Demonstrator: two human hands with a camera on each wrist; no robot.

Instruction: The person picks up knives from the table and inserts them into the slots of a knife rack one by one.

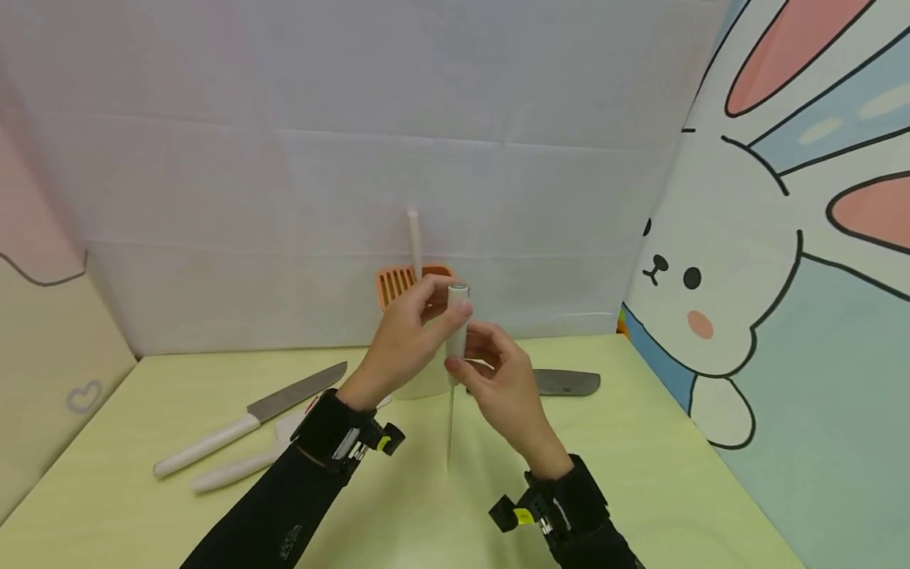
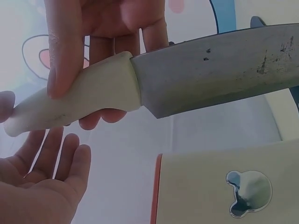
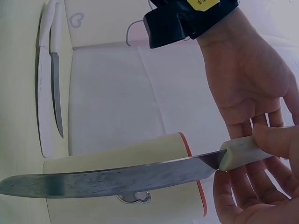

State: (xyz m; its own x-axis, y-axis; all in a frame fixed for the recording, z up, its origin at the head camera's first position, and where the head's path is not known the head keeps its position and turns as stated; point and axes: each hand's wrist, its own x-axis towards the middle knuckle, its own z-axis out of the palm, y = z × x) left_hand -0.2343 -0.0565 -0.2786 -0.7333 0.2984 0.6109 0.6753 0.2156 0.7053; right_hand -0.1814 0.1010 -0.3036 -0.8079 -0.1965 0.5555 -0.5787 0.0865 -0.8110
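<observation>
A kitchen knife with a white handle (image 1: 457, 320) hangs upright in front of me, its blade (image 1: 450, 427) pointing down and seen edge-on. My left hand (image 1: 405, 332) pinches the butt end of the handle between thumb and fingers. Lower down, my right hand (image 1: 501, 379) grips the same handle close to the blade. Dark specks mark the broad blade (image 2: 210, 70) in the left wrist view. Behind the knife stands a cream holder (image 3: 117, 161) with a red rim and a shiny bear-shaped emblem, largely hidden by my hands in the head view.
An orange slotted spatula (image 1: 395, 284) and a pale handle (image 1: 415, 237) rise from the holder. On the left lie a white-handled knife (image 1: 298, 393) and a white utensil (image 1: 235, 472), partly under my left arm. A dark blade (image 1: 569, 382) lies at the right. A white sheet hangs behind.
</observation>
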